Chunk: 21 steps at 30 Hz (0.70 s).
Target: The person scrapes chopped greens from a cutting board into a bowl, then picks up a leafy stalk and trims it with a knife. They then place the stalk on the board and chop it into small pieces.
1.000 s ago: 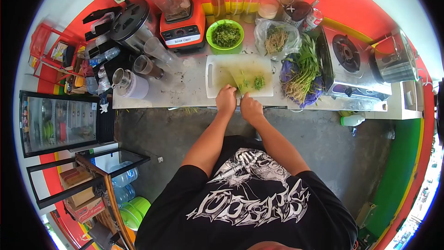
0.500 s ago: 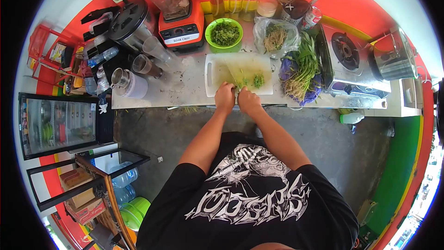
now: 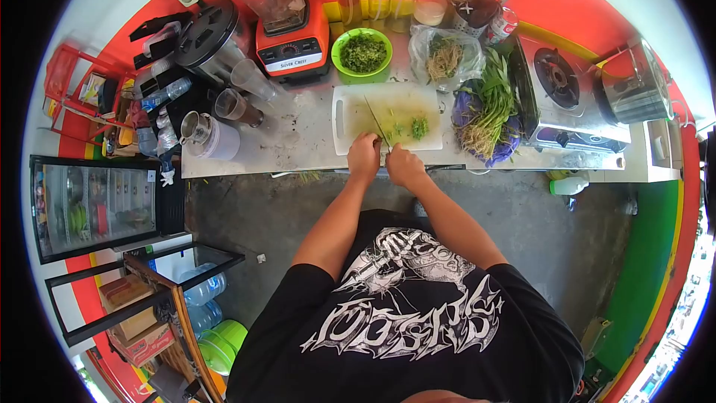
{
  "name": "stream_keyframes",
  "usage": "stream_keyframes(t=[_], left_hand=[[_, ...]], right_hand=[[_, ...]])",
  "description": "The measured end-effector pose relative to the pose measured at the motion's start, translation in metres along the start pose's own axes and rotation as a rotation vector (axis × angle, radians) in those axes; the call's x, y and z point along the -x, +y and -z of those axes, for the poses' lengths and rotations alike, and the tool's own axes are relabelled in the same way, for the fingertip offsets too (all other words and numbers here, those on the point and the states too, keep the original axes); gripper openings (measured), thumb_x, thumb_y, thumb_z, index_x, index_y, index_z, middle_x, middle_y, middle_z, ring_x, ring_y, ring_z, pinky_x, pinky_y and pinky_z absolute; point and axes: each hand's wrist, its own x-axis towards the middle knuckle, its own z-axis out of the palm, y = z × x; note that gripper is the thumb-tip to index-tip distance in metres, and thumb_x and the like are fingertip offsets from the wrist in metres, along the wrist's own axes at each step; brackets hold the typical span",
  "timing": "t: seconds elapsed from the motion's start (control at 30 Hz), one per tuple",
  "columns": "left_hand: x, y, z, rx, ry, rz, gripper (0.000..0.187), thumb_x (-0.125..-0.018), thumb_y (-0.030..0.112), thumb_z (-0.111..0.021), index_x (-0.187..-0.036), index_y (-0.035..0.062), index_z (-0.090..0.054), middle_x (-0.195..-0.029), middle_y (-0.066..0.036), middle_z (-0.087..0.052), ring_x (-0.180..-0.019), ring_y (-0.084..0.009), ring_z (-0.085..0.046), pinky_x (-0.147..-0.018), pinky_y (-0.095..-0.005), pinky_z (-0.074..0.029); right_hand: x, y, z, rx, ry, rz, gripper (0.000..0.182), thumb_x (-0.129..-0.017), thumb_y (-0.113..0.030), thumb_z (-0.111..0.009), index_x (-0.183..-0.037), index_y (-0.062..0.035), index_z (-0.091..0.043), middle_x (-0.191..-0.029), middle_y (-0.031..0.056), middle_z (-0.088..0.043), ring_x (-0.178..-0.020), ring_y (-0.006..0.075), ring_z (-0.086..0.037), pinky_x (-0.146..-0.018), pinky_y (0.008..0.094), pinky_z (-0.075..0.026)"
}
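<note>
A white cutting board [image 3: 340, 116] lies at the counter's front edge, stained green over its middle. My right hand [image 3: 405, 166] is closed around a knife [image 3: 377, 119], whose thin blade points up and left over the board. Just left of it, my left hand [image 3: 364, 157] is closed at the board's lower edge, its fingers by the blade; the greens it seems to hold are mostly hidden. A small pile of chopped green herbs [image 3: 420, 127] sits right of the blade, with loose bits beside it.
Behind the board stands a green bowl [image 3: 363, 71] of chopped greens. To the right are a plastic bag [image 3: 445, 60] with roots, a bunch of leafy greens [image 3: 492, 108] on purple plastic, and a gas stove [image 3: 570, 97]. A blender [image 3: 292, 48] and cups [image 3: 239, 108] stand left.
The knife blade has turned from lying slanted, with its flat side showing, to a thin upright line. My hands stay almost in place.
</note>
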Motion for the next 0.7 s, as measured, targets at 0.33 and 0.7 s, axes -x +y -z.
stream_keyframes(t=[0.33, 0.7], left_hand=[[0.003, -0.01, -0.007, -0.013, 0.07, -0.093, 0.011, -0.087, 0.008, -0.064, -0.095, 0.003, -0.071, -0.097, -0.017, -0.066, -0.091, -0.0409, -0.064, -0.079, -0.0491, -0.052], [0.008, -0.02, -0.008, 0.105, 0.068, -0.059, 0.013, -0.085, 0.006, -0.067, -0.096, 0.0026, -0.072, -0.098, -0.015, -0.068, -0.091, -0.0381, -0.065, -0.08, -0.0459, -0.052]], right_hand=[[-0.003, -0.007, 0.012, 0.026, -0.035, -0.023, 0.032, -0.099, -0.026, -0.051, -0.114, 0.003, -0.051, -0.11, 0.0305, -0.069, -0.102, 0.047, -0.069, -0.089, 0.0528, -0.055], [0.018, -0.008, 0.0, -0.043, -0.036, -0.09, 0.036, -0.103, -0.032, -0.049, -0.115, 0.0023, -0.051, -0.106, 0.03, -0.07, -0.102, 0.0476, -0.069, -0.09, 0.0546, -0.054]])
